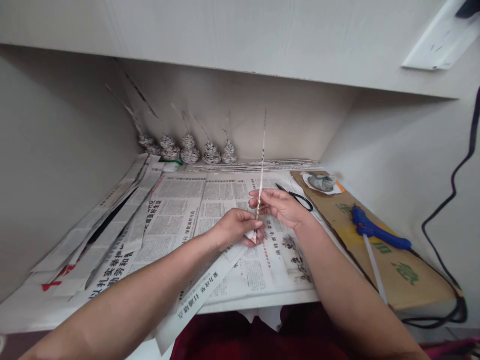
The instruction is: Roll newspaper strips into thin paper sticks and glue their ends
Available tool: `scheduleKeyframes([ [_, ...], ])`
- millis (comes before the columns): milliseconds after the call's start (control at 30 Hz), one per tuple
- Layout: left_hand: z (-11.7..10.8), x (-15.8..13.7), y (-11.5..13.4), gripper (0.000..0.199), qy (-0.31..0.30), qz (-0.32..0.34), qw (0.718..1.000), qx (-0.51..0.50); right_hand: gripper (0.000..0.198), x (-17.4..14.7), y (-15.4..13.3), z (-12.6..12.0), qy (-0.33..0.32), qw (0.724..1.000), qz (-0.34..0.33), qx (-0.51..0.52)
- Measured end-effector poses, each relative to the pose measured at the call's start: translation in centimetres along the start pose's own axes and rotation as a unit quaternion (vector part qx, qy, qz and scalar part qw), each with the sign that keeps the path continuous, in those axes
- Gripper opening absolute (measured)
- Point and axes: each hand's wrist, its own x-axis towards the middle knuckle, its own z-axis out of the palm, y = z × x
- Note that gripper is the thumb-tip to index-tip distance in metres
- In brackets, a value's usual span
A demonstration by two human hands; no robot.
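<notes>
a white alcove with plain walls is enclosing a pale surface [262, 300], which is lying under spread newspaper sheets [210, 210]. along the back wall a row of small coiled paper cones [189, 149] is standing, each with a thin tail sticking upward, and a bundle of rolled paper sticks [255, 164] is lying flat just in front of the wall. folded newspaper strips [112, 220] are piling up on the left side. on the right a cardboard sheet [405, 270] is carrying a blue glue gun [375, 231] with a white glue stick [375, 270] trailing toward the near edge, and a grey crumpled wad [321, 182] is sitting at its far end. black-handled scissors [298, 196] are lying on the newspaper just behind the right hand.

the left hand [236, 227] is pinching the lower end of a thin rolled paper stick [261, 165], its fingers pressed together around the roll where a long newspaper strip [198, 295] is feeding into it and trailing over the near edge of the surface. the right hand [281, 205] is gripping the same stick slightly higher, thumb and fingers closed lightly on it. the stick is standing nearly upright between both hands, above the middle of the newspaper, its tip reaching up in front of the back wall.
</notes>
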Motion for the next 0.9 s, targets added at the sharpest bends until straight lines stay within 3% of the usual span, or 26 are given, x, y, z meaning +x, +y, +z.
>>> scheduleKeyframes([
  [100,0.04,-0.1,-0.13,0.032,-0.019,-0.008,1.0,0.001,0.026,-0.13,0.04,-0.1,-0.016,1.0,0.005,0.018],
  [333,0.22,-0.23,0.06,0.034,-0.022,-0.012,1.0,0.001,0.022,-0.01,0.0,0.11,0.059,0.998,-0.004,-0.01],
  [500,0.14,-0.17,0.07,0.032,-0.012,0.001,1.0,-0.003,0.025,-0.19,-0.1,0.24,0.009,0.999,0.002,-0.043],
  [667,0.13,-0.15,0.01,0.03,-0.028,-0.007,1.0,-0.003,0.021,0.08,0.18,0.05,0.054,0.998,-0.004,-0.029],
  [800,0.2,-0.17,0.1,0.031,-0.01,-0.006,1.0,-0.003,0.028,-0.03,0.06,0.13,0.005,1.0,0.012,-0.018],
  [900,0.28,-0.25,0.22,0.031,-0.022,-0.006,1.0,-0.002,0.023,-0.01,0.08,0.14,0.032,0.999,0.005,-0.02],
])
